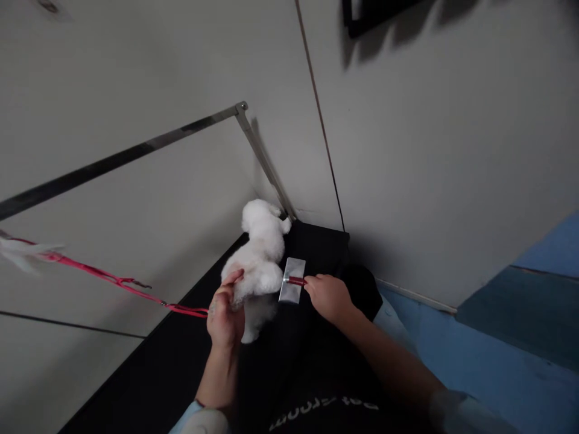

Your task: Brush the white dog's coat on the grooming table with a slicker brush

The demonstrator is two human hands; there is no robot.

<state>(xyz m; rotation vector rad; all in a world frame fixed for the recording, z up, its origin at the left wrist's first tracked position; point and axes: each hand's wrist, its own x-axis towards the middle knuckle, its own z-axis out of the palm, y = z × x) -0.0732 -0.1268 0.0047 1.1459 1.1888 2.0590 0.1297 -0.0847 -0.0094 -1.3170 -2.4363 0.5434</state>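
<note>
- Left grip [226,316] is up against the dog's rear, fingers laid into the coat. Can't tell if it's pinching anything or just bracing, fingertips are half lost in fluff.
- Small white fluffy-coated dog [265,241] is on the black flat tabletop [154,374], head toward the far corner, rear toward the wearer. Guessing light and soft, but the body can squirm, so I'd steady it with a broad palm at the hips, not by a leg or a tuft.
- Flat silver metal-backed brush with a red handle [293,278] sits just beside the dog's hip; can't tell if they touch. Looks light and stiff. Hold the handle, keep pressure gentle; bristles are out of sight.
- Right grip [330,296] is closed around the end of that red handle, which seems the right spot.
- Now the surroundings: white wispy thing [25,253] at far left, too blurry to name.
- Thin red strap [104,275] runs from there to the left wrist area, so mind snagging.
- Silver metal bent bar [149,146] spans overhead and drops near the dog's head, limiting that side.
- Dark rounded object [362,289] is close by the right wrist.
- Blue floor [479,367] lies farther right.
</note>
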